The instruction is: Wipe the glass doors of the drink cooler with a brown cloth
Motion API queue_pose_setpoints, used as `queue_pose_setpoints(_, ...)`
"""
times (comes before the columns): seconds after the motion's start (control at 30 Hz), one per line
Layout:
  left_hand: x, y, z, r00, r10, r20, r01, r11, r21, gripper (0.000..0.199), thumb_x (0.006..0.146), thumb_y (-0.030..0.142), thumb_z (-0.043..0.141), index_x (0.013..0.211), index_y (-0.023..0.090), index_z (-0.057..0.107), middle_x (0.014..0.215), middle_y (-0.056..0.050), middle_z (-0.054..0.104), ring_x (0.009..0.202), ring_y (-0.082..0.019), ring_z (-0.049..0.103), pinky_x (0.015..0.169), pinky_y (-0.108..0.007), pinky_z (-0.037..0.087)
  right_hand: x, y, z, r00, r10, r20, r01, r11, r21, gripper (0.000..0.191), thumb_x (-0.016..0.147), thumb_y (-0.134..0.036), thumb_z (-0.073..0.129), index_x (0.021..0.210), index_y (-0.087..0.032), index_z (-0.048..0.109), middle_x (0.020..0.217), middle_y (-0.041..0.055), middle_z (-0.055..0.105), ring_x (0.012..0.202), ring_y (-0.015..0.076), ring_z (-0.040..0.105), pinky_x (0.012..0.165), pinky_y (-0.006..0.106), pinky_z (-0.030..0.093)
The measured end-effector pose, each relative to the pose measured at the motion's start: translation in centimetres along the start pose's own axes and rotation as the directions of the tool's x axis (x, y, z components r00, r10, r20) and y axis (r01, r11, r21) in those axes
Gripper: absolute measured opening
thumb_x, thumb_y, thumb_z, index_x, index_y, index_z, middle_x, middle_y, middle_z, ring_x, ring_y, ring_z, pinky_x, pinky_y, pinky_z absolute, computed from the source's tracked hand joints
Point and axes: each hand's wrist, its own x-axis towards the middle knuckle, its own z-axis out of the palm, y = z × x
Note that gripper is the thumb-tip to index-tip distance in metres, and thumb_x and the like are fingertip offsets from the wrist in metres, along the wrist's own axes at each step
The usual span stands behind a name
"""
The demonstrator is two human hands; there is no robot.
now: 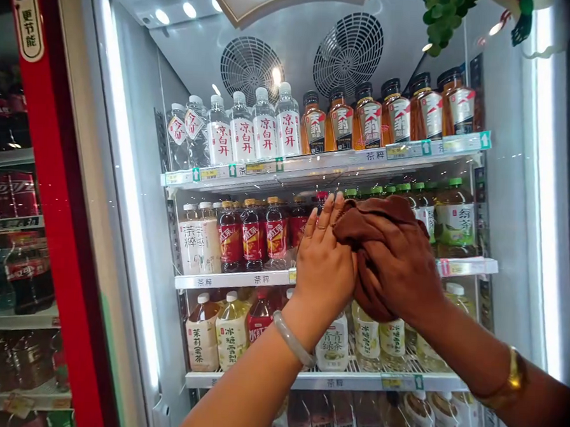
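Note:
My left hand (328, 254) lies flat, fingers stretched upward, against what looks like the clear glass door of a drinks fridge. It wears a ring and a pale bangle (294, 339) at the wrist. Right beside it, my right hand (401, 270) grips a bunched brown cloth (375, 218) and presses it to the glass. A gold bracelet (514, 372) circles my right forearm. Behind both hands, part of the middle shelf's bottles is hidden.
Clear water bottles (244, 132) and amber drinks (367, 119) line the top shelf (316, 164). Red-labelled bottles (254, 234) and green-capped tea bottles (454, 213) fill the middle. A red panel (57, 227) stands at left, with green plastic leaves (441, 21) above right.

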Motion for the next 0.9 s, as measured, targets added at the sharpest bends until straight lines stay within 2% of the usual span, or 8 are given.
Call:
queue_pose_setpoints(0.07,-0.2,-0.9,-0.5,1.0,-0.021,-0.024,0.021,1.0,0.0,0.051,0.104,0.019,0.042,0.154,0.009,0.047,0.17,-0.014,0.035,0.164,-0.024,0.017,0.134,-0.048,0.026,1.5,-0.9,0.5,0.998,-0.053,0.017,0.054,0.998,-0.022,0.024,0.094,-0.024,0.063,0.117,-0.021,0.071,0.143,0.0115,0.064,0.12,0.0313,0.059,0.106,0.051,0.049)
queue_pose_setpoints(0.17,-0.9,-2.7,-1.2,0.999,-0.031,-0.012,0.031,0.999,0.018,0.058,0.103,0.017,0.041,0.16,0.009,0.037,0.171,-0.014,0.034,0.164,-0.024,0.017,0.134,-0.052,0.026,3.7,-0.1,0.7,1.0,0.0,0.001,0.0,0.997,-0.071,0.024,0.095,-0.022,0.061,0.118,-0.02,0.069,0.144,0.0124,0.063,0.124,0.033,0.058,0.107,0.052,0.048)
queue_pose_setpoints(0.33,-2.5,-4.6,-2.3,1.0,-0.012,0.01,0.012,0.999,0.033,0.065,0.101,0.015,0.043,0.163,0.008,0.029,0.171,-0.015,0.032,0.164,-0.023,0.016,0.135,-0.05,0.023,1.8,-1.1,1.0,0.978,0.174,-0.111,-0.185,0.978,-0.096,0.019,0.094,-0.02,0.061,0.111,-0.019,0.07,0.141,0.0188,0.062,0.13,0.0391,0.055,0.106,0.058,0.049)
queue_pose_setpoints(0.5,-2.7,-5.6,-3.3,1.0,-0.028,-0.014,0.027,1.0,-0.016,0.053,0.102,0.017,0.046,0.155,0.013,0.046,0.169,-0.014,0.038,0.163,-0.024,0.019,0.133,-0.053,0.029,2.5,-6.4,2.6,0.998,-0.029,-0.057,0.027,0.999,-0.031,0.016,0.094,-0.022,0.064,0.107,-0.019,0.071,0.138,0.0137,0.066,0.116,0.0323,0.061,0.098,0.052,0.052)
queue_pose_setpoints(0.6,-2.5,-7.3,-4.2,0.995,-0.092,-0.029,0.092,0.996,0.013,0.052,0.103,0.017,0.044,0.155,0.012,0.047,0.168,-0.016,0.039,0.163,-0.026,0.02,0.134,-0.059,0.023,5.8,-6.3,3.2,0.994,-0.106,0.011,0.107,0.993,-0.05,0.019,0.093,-0.024,0.065,0.111,-0.021,0.07,0.143,0.0108,0.065,0.116,0.0323,0.061,0.1,0.053,0.051)
queue_pose_setpoints(0.7,-2.9,-9.2,-5.1,0.997,-0.071,-0.002,0.071,0.996,0.053,0.059,0.103,0.016,0.041,0.161,0.008,0.034,0.17,-0.017,0.033,0.163,-0.025,0.019,0.134,-0.056,0.022,6.9,-5.3,3.3,1.0,-0.029,-0.007,0.028,0.998,-0.061,0.023,0.091,-0.023,0.067,0.113,-0.02,0.07,0.145,0.0134,0.062,0.122,0.0359,0.06,0.103,0.056,0.05)
queue_pose_setpoints(0.8,-3.9,-10.4,-5.7,0.999,-0.044,0.016,0.043,0.997,0.07,0.062,0.102,0.015,0.041,0.163,0.008,0.031,0.171,-0.017,0.031,0.164,-0.025,0.017,0.135,-0.053,0.023,5.4,-6.9,3.8,0.992,0.087,-0.093,-0.091,0.995,-0.036,0.017,0.092,-0.021,0.065,0.107,-0.019,0.071,0.141,0.0176,0.064,0.126,0.0374,0.057,0.106,0.055,0.049)
queue_pose_setpoints(0.9,-4.9,-11.2,-6.2,0.998,-0.057,0.006,0.057,0.997,0.045,0.06,0.102,0.017,0.044,0.162,0.012,0.035,0.17,-0.015,0.037,0.163,-0.025,0.021,0.133,-0.054,0.026,4.8,-10.6,4.8,0.999,-0.021,-0.047,0.022,1.0,0.012,0.013,0.094,-0.022,0.062,0.102,-0.02,0.071,0.139,0.0144,0.065,0.12,0.0341,0.059,0.102,0.054,0.051)
